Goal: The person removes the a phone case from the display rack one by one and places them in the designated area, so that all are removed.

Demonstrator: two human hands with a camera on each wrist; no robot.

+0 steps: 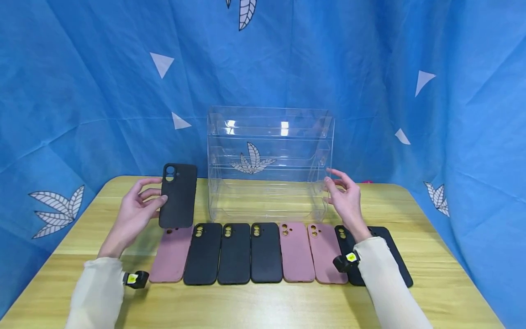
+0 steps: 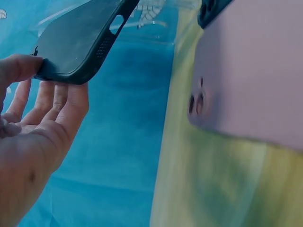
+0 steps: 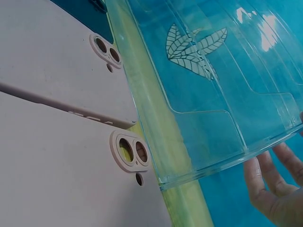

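Observation:
My left hand (image 1: 139, 205) pinches a black phone case (image 1: 179, 196) by its left edge, thumb on the near face and fingers behind it. The case is upright, raised above the row, left of a clear plastic tiered rack (image 1: 271, 214). In the left wrist view the same black phone case (image 2: 80, 38) shows its edge with a port cutout. At the rack's right side is my right hand (image 1: 344, 194), fingers spread and slightly bent. In the right wrist view its fingertips (image 3: 253, 168) are at the rack's side wall (image 3: 227, 163); I cannot tell how firmly they touch.
Along the wooden table (image 1: 255, 306) lies a row of phone cases: a pink case (image 1: 170, 258) at left, several black cases (image 1: 234, 256), pink cases (image 1: 297, 256) and black cases (image 1: 394, 256) partly under my right forearm. Behind hangs a blue curtain (image 1: 102, 91) with leaf prints.

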